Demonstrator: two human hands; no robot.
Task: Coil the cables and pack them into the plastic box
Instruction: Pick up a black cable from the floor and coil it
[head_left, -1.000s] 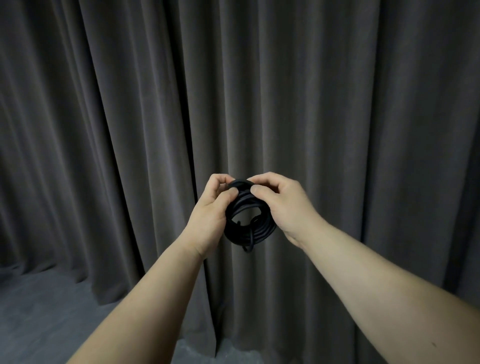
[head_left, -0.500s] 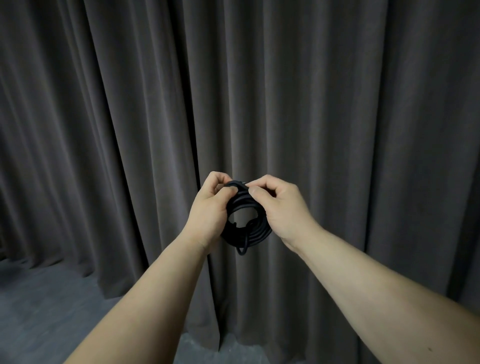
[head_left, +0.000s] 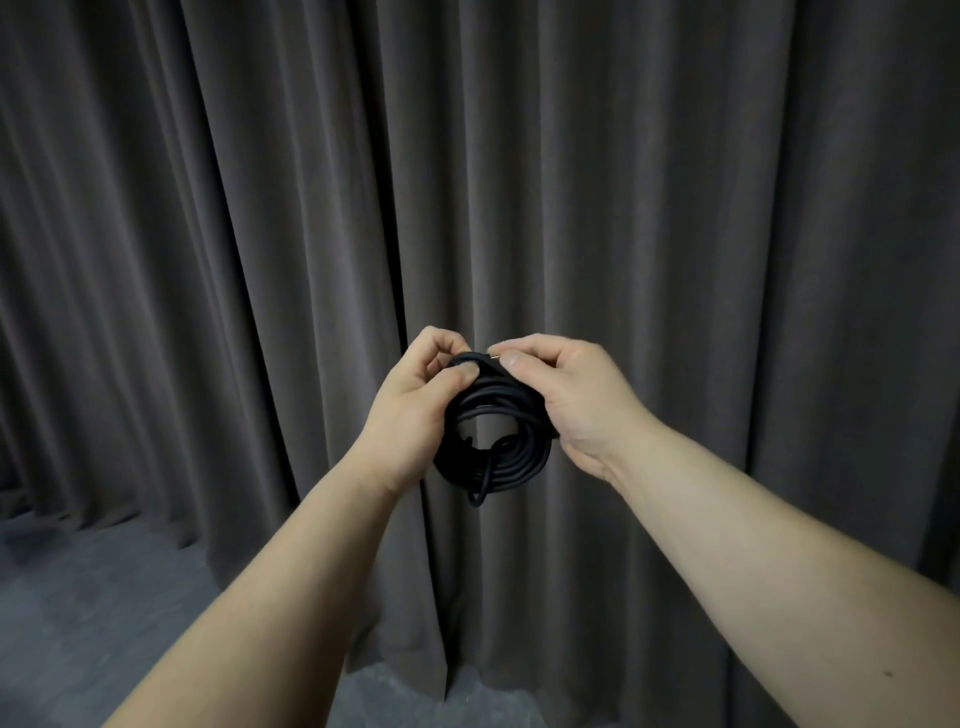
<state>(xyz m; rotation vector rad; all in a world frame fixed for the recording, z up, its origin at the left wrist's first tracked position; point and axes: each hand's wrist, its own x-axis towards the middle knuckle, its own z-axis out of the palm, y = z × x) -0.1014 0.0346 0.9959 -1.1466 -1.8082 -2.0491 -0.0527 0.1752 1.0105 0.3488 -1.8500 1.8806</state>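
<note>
Basically one black cable coil (head_left: 493, 452), no readable labels or branding on it. Two hands on it: left hand (head_left: 415, 415) grips the coil's left side, thumb and fingers curled round the strands; right hand (head_left: 571, 400) pinches the top right, a small metal tip just showing at its thumb. Coil is held in mid-air in front of a dark grey curtain (head_left: 675, 208), ring upright, opening facing the camera. One short loop end hangs down from the bottom. Grey floor (head_left: 104, 597) lower left.
</note>
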